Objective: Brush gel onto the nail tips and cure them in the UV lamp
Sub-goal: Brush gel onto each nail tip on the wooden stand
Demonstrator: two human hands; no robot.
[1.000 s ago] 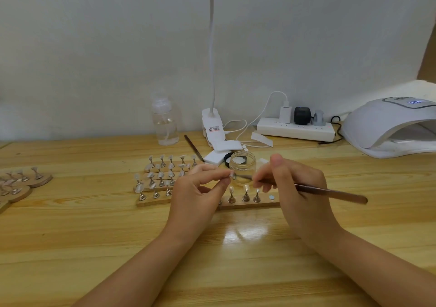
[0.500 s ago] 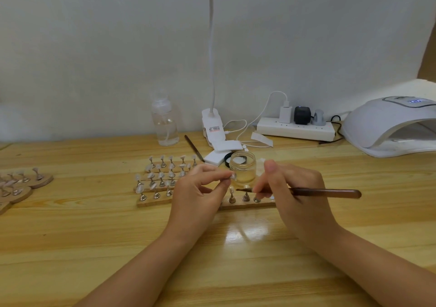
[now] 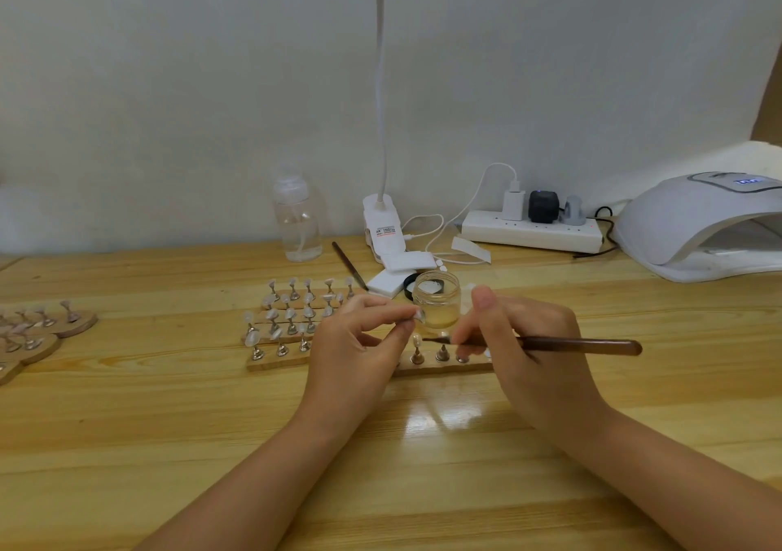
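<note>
Far left, round wooden stands [image 3: 63,324] wait out of my way. The wooden strips of nail tips [image 3: 292,318] lie left of centre, near enough to reach without stretching. My left hand [image 3: 355,347] pinches one nail tip [image 3: 419,315] between thumb and forefinger, lifted so I can see its face. The gel jar [image 3: 436,298] stands open just behind it, for quick dipping. My right hand [image 3: 529,351] grips the brush [image 3: 584,344] like a pen, bristles pointing left, just short of the tip. The UV lamp [image 3: 702,229] sits far right, its mouth facing me, ready for curing.
</note>
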